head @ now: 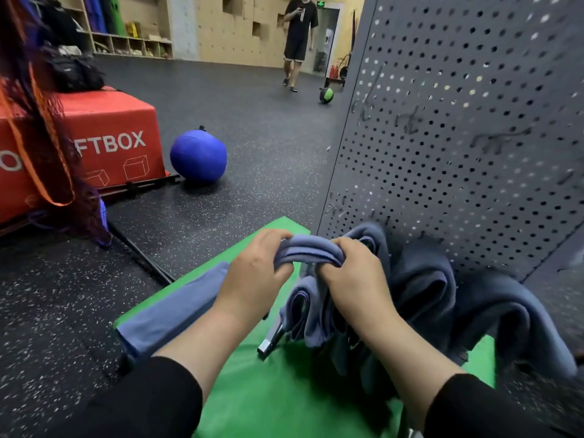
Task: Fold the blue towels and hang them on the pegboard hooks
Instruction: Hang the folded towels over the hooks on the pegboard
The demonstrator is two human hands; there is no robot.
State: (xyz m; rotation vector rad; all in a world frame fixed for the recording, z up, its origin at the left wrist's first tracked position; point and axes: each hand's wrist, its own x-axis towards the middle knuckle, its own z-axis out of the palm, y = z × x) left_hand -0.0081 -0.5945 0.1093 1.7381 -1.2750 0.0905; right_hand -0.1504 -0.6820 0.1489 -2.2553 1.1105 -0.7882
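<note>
Both hands grip one folded blue towel (pixel 311 248) at its top fold, low beside the grey pegboard (pixel 458 121). My left hand (pixel 252 273) holds its left end and my right hand (pixel 354 279) its right end, fingers curled round the cloth. The towel's layers hang down between my hands. Darker blue towels (pixel 436 295) hang to the right along the pegboard's lower part. Another blue towel (pixel 177 308) lies flat on the green mat (pixel 284 399) under my left forearm. Blurred metal hooks (pixel 410 121) stick out of the pegboard higher up.
A red soft box (pixel 110 137) stands at the left with a blue ball (pixel 198 156) beside it on the dark speckled floor. A person (pixel 298 36) walks at the far end near a green-black ball (pixel 326 95). A metal clip (pixel 271 339) lies on the mat.
</note>
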